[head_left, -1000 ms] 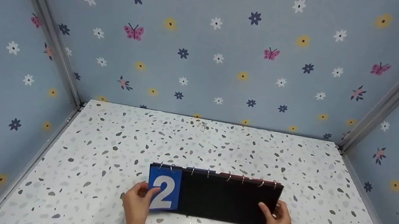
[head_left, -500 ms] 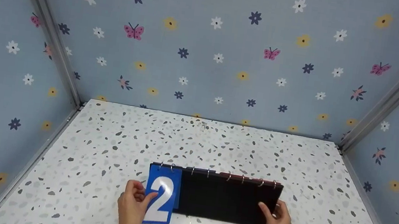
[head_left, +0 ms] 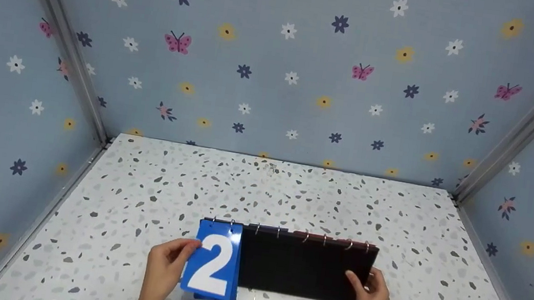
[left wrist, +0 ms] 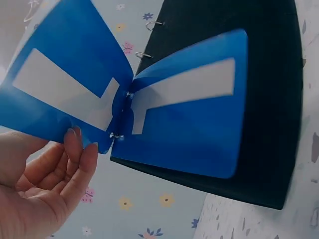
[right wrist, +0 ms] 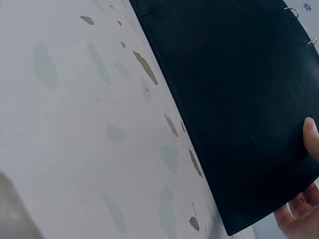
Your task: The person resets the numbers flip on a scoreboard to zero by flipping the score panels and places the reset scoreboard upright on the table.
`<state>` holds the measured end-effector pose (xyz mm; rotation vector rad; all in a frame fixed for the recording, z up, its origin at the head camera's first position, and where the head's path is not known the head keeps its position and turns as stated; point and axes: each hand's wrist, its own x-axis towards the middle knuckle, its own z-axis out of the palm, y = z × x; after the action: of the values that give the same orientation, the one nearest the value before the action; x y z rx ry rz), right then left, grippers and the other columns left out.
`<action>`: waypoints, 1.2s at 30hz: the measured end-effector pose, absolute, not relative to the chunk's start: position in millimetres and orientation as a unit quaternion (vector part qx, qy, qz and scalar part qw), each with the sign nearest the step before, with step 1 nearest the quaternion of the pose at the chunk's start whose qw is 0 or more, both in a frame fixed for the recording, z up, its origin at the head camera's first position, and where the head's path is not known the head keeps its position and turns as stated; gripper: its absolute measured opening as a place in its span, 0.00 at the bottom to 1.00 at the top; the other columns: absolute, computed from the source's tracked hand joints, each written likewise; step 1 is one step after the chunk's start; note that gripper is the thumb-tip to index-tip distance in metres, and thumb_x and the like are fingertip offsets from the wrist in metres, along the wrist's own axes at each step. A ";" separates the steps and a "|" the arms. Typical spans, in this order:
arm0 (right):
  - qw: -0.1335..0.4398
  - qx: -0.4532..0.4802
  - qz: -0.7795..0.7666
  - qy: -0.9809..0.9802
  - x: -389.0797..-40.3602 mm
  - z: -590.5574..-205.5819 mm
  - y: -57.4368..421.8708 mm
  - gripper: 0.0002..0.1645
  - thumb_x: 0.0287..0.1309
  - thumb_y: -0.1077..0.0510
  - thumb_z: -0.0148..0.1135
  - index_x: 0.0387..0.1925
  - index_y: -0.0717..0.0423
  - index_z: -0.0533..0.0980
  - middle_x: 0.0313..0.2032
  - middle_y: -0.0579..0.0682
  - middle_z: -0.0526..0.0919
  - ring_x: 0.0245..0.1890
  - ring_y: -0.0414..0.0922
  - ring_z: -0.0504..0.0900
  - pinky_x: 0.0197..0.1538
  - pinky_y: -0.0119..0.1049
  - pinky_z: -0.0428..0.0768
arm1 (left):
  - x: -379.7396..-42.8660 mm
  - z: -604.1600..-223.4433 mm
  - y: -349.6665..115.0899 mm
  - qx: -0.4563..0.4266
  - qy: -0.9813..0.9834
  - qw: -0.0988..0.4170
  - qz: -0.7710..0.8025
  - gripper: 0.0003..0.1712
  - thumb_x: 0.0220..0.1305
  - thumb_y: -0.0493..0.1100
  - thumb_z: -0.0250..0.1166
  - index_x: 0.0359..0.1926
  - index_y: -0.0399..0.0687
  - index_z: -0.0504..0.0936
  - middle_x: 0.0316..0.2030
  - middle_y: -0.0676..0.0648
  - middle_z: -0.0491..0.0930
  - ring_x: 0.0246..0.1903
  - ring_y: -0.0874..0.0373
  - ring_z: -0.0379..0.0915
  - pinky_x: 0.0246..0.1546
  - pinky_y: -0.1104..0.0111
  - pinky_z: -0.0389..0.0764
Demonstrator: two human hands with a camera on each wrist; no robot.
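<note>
A black flip scoreboard with metal rings along its top edge stands on the table. My left hand pinches the left edge of a blue number card bearing a white "2", lifted from the board's left end. Another blue card's edge shows beneath it. In the left wrist view, the pinched card and a second blue card spread apart on their rings, both showing white "1"-like figures. My right hand grips the board's right edge, thumb on the black face, fingers behind.
The table is white with grey speckles. Blue flowered panels rise behind it and on both sides, joined by grey metal posts. Dark blue and dark red tabs peek above the board's top edge.
The blue "2" card has come away from the board and swung up toward the viewer. My left hand has shifted left with its edge. The right hand and the board stay in place.
</note>
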<state>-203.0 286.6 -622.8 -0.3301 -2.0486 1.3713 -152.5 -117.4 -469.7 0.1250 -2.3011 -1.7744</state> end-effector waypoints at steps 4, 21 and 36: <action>0.324 -0.119 0.528 -0.776 -202.8 -622.0 286.2 0.18 0.37 0.53 0.75 0.32 0.46 0.76 0.26 0.46 0.81 0.25 0.40 0.79 0.29 0.24 0.75 | -154.1 -468.0 -120.2 -0.002 -0.753 0.131 -0.645 0.11 0.64 0.31 0.52 0.40 0.27 0.78 0.38 0.37 0.79 0.35 0.61 0.76 0.37 0.75 0.75; 0.303 -0.161 0.503 -0.793 -203.3 -625.6 287.8 0.20 0.36 0.48 0.74 0.33 0.47 0.76 0.28 0.46 0.81 0.26 0.38 0.79 0.30 0.22 0.74 | -191.5 -458.9 -113.7 -0.113 -0.763 0.375 -0.514 0.09 0.43 0.24 0.68 0.28 0.38 0.83 0.28 0.47 0.78 0.31 0.58 0.75 0.32 0.74 0.76; 0.320 -0.139 0.520 -0.780 -204.1 -623.4 286.5 0.18 0.36 0.54 0.75 0.31 0.48 0.76 0.25 0.46 0.80 0.23 0.39 0.78 0.26 0.23 0.74 | -242.2 -451.8 -109.8 -0.088 -0.787 0.353 -0.499 0.04 0.50 0.33 0.67 0.29 0.36 0.81 0.25 0.45 0.80 0.24 0.57 0.75 0.29 0.70 0.74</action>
<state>-204.1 286.5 -623.4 -0.3652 -2.0504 1.3669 -242.2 -109.8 -451.8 -0.2275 -2.0347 -1.2900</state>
